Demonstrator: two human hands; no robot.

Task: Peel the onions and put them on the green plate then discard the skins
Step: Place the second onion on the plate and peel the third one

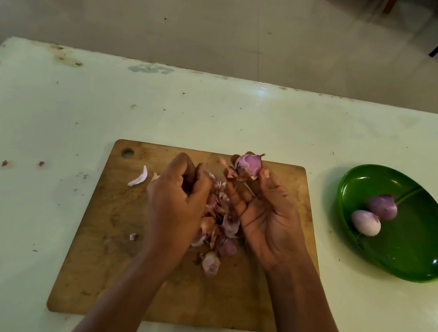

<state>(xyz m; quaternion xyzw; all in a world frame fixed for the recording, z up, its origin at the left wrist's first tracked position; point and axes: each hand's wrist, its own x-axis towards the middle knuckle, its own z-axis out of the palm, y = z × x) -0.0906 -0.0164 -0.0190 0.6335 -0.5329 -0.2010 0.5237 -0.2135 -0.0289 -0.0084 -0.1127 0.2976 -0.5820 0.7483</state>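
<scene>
Left hand [179, 191] curls, its grasp hidden; right hand [267, 215] pinches half-peeled onion [249, 165]

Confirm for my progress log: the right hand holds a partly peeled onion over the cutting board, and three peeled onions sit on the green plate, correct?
Not three: the head view shows two peeled onions on the green plate. The right hand does hold a partly peeled onion over the cutting board.

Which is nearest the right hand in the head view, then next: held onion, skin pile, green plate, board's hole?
1. Held onion: in the right hand's fingertips.
2. Skin pile: just left, on the board.
3. Green plate: off to the right.
4. Board's hole: far left corner.
</scene>
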